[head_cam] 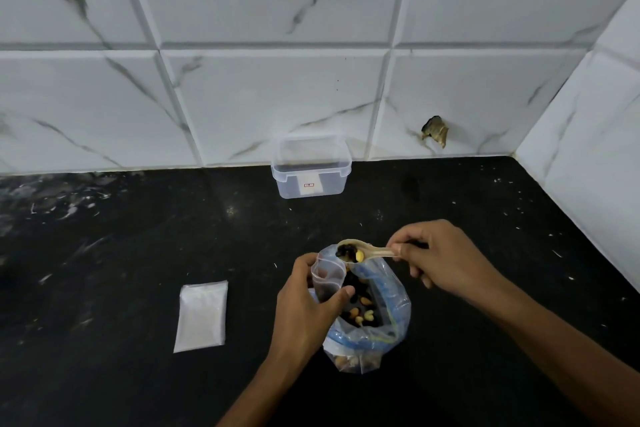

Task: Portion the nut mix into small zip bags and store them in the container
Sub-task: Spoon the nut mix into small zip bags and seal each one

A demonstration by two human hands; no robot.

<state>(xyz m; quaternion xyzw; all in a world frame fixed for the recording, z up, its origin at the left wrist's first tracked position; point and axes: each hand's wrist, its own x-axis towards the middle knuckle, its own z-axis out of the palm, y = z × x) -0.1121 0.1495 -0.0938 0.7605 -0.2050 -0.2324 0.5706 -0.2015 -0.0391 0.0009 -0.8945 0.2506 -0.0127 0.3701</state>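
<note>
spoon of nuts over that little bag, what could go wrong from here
The spoon is heaped and the small zip bag, pinched open by the left hand, has a narrow mouth, so nuts may miss it. The big nut bag stands slumped and unsupported; a knock from the right hand could tip it.

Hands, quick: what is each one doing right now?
Left hand: grips the small clear zip bag, holding it open.
Right hand: pinches the cream plastic spoon loaded with nut mix.
</note>
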